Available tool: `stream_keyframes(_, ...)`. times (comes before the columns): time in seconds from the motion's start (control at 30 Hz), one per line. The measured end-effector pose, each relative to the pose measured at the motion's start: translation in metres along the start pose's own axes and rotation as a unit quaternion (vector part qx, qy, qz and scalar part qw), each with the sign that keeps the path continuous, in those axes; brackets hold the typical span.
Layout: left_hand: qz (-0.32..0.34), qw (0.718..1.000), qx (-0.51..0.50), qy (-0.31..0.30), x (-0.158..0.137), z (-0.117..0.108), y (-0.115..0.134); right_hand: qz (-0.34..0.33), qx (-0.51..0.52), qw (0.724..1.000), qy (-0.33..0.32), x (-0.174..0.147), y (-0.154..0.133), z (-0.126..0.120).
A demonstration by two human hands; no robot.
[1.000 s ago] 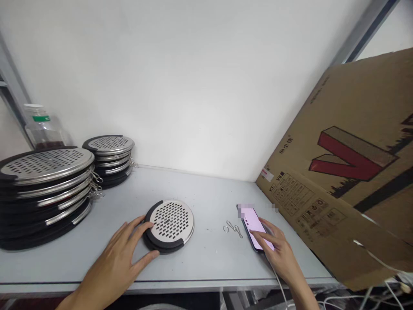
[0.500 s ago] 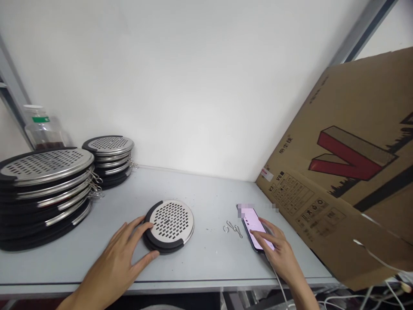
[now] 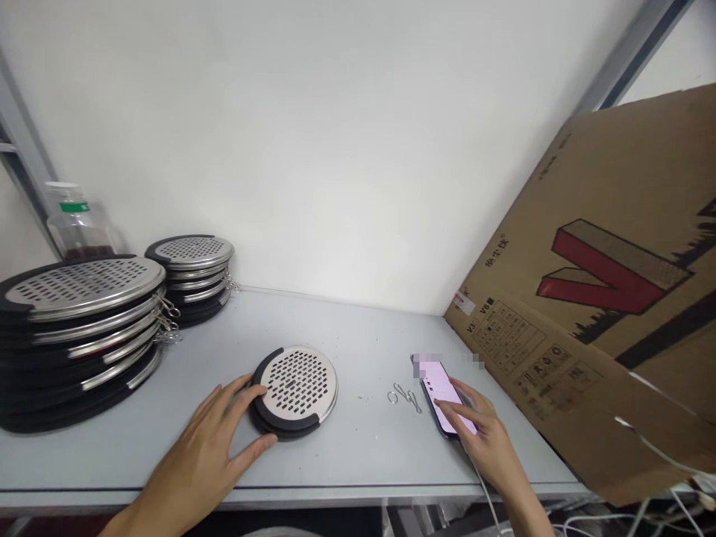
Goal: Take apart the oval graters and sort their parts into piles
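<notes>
A round perforated metal plate [image 3: 296,382] with a black rim along part of its edge lies on the grey table, seemingly on another like it. My left hand [image 3: 204,440] rests against its left side, fingers spread, index fingertip on the rim and thumb by the near edge. To the right, a phone [image 3: 444,399] lies flat with its screen lit and a white cable at its near end. My right hand [image 3: 481,429] is over it, fingers extended, a fingertip at the screen. Small metal rings and clips [image 3: 406,397] lie between plate and phone.
Two stacks of similar perforated plates, a larger one [image 3: 89,287] and a smaller one [image 3: 195,250], stand at left, with clips hanging from them. Behind is a clear jar [image 3: 81,224]. A big cardboard box [image 3: 604,298] leans at right. White cables [image 3: 660,447] hang near it.
</notes>
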State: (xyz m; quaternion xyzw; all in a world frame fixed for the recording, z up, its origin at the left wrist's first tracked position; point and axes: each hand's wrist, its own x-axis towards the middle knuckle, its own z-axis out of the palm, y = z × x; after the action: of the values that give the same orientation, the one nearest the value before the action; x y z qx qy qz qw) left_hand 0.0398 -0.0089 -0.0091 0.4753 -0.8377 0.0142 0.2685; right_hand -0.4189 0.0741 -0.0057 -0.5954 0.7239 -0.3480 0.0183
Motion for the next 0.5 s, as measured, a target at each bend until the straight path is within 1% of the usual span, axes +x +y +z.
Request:
stream_keyframes(0.27,-0.006,1.0,-0.004,-0.003,-0.0004,-0.0001,0.0004,-0.002,-0.01,1.0,0.004,-0.0007,-0.0025,-0.0014)
stream_keyframes(0.5,0.002,1.0,0.002,0.0,-0.001,-0.0009,0.0007,-0.011,-0.018,1.0,0.015,0.0003,-0.0029,-0.0012)
